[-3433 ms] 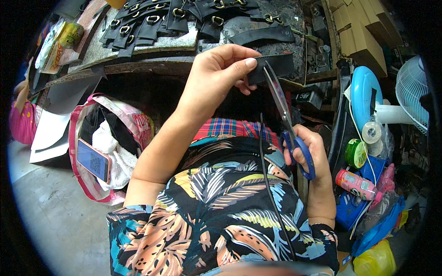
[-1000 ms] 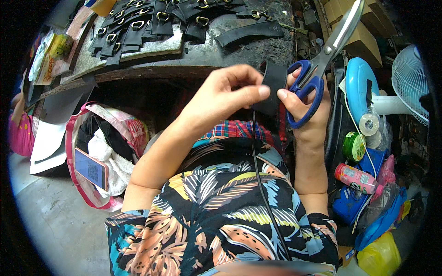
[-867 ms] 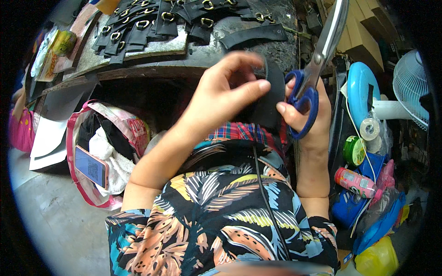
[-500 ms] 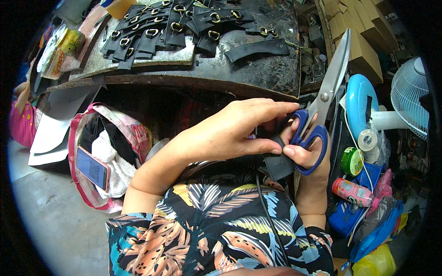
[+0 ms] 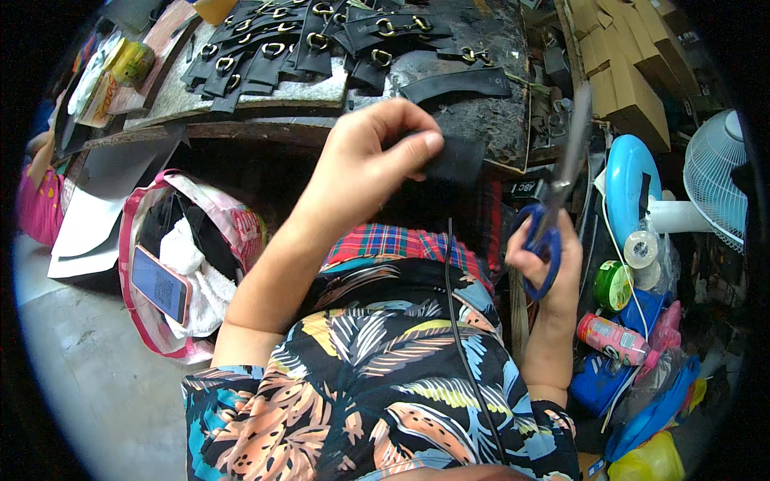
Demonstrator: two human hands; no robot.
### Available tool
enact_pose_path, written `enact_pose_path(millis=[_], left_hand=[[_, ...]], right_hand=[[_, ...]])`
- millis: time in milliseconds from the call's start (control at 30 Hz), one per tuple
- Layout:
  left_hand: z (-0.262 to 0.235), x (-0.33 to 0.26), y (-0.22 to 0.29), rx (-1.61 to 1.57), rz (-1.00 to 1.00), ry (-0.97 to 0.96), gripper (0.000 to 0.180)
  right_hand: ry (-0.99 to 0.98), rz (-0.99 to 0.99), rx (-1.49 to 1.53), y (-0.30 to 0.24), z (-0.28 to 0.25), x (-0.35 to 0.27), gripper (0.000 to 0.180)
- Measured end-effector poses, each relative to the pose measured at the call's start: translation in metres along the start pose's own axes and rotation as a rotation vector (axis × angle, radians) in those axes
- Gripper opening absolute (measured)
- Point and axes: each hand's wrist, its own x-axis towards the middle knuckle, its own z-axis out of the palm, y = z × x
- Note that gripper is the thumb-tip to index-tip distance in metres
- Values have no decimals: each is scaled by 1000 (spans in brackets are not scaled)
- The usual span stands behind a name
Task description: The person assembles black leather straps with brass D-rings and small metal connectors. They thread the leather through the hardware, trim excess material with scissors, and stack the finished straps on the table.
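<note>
My left hand [image 5: 365, 164] pinches a black leather piece [image 5: 455, 158] — my right hand [image 5: 549, 260] grips blue-handled scissors [image 5: 553, 208], blades up

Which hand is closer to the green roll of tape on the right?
Right. The right hand, holding the scissors, is just left of the green tape roll; the left hand pinches a black piece far up-left.
</note>
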Motion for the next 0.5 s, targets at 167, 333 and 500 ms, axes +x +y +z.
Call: enact_pose_path(millis=[167,333,500], left_hand=[[2,9,-16,-314,-46,71,18],[8,7,-22,-280,29,124,18],[8,4,-24,-148,68,45,20]], right_hand=[[-284,234,-84,15,0,-11,54],[-311,273,-32,13,1,-14,69],[-330,305,61,-1,1,-15,72]])
